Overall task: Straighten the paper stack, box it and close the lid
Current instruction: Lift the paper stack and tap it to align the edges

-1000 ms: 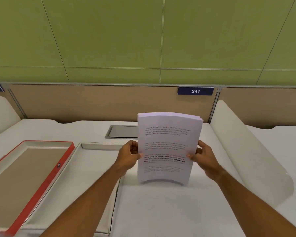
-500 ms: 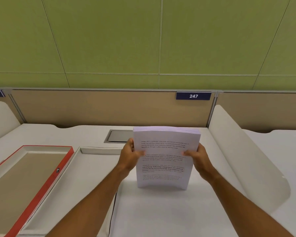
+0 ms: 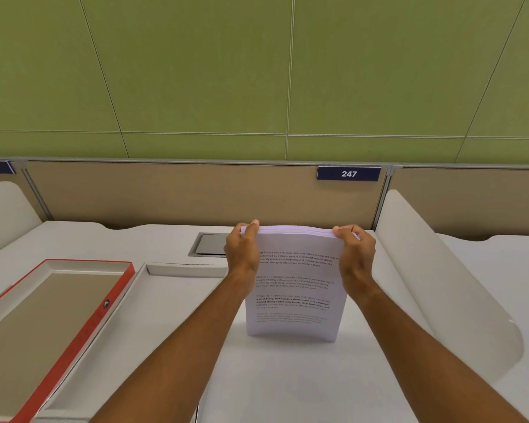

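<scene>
A thick stack of white printed paper [image 3: 293,288] stands upright on its bottom edge on the white desk, its printed face toward me and bowed slightly. My left hand [image 3: 243,248] grips the stack's upper left corner, fingers curled over the top edge. My right hand [image 3: 356,254] grips the upper right corner the same way. To the left lies the open white box [image 3: 129,319], and beside it the red-rimmed lid [image 3: 83,334] rests inner side up with a brown inside.
A curved white divider [image 3: 440,288] rises on the right of the desk. A grey recessed hatch [image 3: 211,244] sits behind the paper. A tan partition with a "247" label [image 3: 348,174] and a green wall close off the back.
Both hands have slid from the stack's side edges up to its top corners. The stack has been lowered onto its bottom edge.
</scene>
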